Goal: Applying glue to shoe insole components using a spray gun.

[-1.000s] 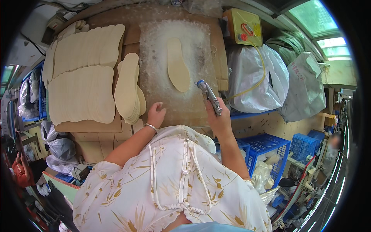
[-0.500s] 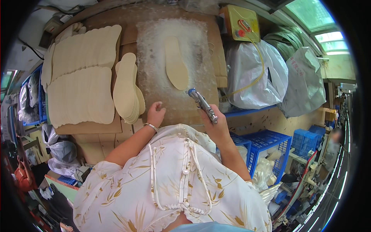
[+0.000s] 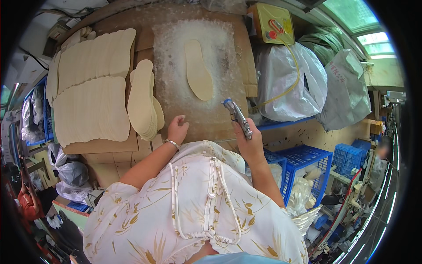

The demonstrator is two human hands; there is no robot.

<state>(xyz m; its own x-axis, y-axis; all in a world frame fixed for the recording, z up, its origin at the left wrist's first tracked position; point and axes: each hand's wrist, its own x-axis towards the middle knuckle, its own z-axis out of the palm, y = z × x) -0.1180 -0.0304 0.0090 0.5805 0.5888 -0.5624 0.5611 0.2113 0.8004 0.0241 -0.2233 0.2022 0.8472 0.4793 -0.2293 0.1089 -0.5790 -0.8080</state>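
Note:
A metal spray gun with a blue tip is gripped in my right hand, its nozzle tilted up and left. Beyond it, a cream insole lies flat on a brown board coated with whitish residue. My left hand rests by the near edge of the board, fingers curled inward, with nothing visible in them. Just left of that hand is a small stack of cream insoles, loosely fanned.
Rows of overlapping insoles cover the left of the table. At the back right stands a yellow can with a yellow hose. White plastic sacks sit at the right, above blue crates. Another person is at far left.
My right hand has moved slightly right with the spray gun, drawing its nozzle away from the insole's near end. My left hand stays almost where it was.

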